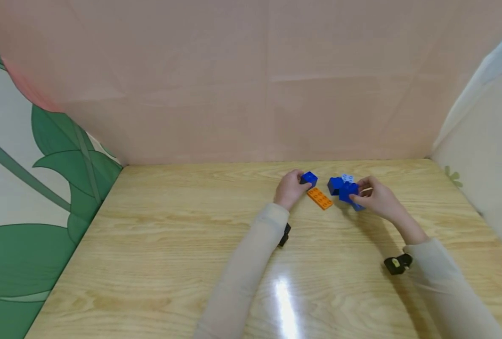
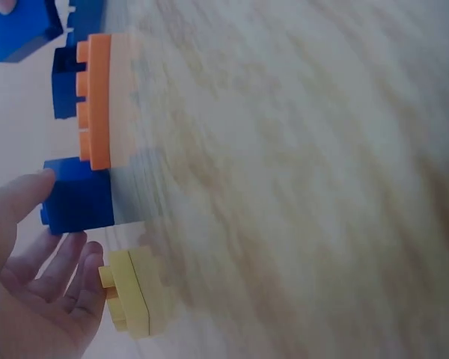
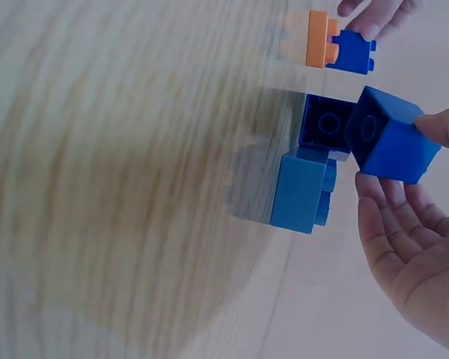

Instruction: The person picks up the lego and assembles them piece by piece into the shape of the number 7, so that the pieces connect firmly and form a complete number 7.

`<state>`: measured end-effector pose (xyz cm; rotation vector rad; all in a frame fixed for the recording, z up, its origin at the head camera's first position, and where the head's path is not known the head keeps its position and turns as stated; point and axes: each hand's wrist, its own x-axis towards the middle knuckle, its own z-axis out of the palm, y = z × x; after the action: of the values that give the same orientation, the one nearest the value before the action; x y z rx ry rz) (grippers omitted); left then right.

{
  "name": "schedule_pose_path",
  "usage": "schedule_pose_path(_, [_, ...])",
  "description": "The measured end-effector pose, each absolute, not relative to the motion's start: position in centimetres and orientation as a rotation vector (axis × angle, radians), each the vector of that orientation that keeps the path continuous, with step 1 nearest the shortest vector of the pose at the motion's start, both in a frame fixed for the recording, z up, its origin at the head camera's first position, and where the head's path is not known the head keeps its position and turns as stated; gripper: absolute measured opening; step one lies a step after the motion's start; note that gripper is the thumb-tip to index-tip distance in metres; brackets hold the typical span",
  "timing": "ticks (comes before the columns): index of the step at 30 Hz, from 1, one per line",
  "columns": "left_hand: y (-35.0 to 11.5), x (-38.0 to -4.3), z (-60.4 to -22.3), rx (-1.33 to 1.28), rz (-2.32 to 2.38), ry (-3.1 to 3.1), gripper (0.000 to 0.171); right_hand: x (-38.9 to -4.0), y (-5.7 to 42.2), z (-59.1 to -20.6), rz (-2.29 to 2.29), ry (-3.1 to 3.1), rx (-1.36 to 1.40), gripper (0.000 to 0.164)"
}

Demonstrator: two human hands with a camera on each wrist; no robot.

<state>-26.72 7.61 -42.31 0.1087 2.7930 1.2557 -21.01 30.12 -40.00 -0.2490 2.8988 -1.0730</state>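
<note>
My left hand [image 1: 290,188] pinches a dark blue toy building brick [image 1: 309,180] between thumb and fingers, low at the table. Right beside it lies a flat orange brick [image 1: 319,198], studs up. My right hand [image 1: 376,197] holds another dark blue brick [image 1: 348,192] tilted above the table, its hollow underside facing the right wrist camera. Behind that brick, a third dark blue brick [image 3: 323,123] rests on its side with its open bottom showing. Close by are a medium blue brick [image 3: 295,191] and a pale blue one [image 1: 347,178], both partly covered in the head view.
A yellow brick [image 2: 131,295] stands on the table by the left fingers; the left hand hides it from the head camera. The wooden table [image 1: 170,263] ends at a pinkish backdrop [image 1: 234,94]. Black wrist mounts [image 1: 398,263] sit under the sleeves.
</note>
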Motion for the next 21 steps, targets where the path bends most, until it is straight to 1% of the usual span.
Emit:
schedule_pose_path(4, [7.6, -26.6, -42.3, 0.113, 1.216, 2.817, 0.042, -20.9, 30.1, -39.9, -1.096, 2.895, -0.236, 0.045])
schedule_pose_path(12, [6.9, -26.7, -42.4, 0.176, 1.261, 2.793, 0.041, -21.1, 29.9, -39.7, -1.227, 2.842, -0.160, 0.059])
schedule_pose_path(21, [4.5, -26.5, -41.4, 0.260, 1.389, 2.670, 0.042, -21.2, 29.4, -39.3, -1.369, 2.750, -0.056, 0.062])
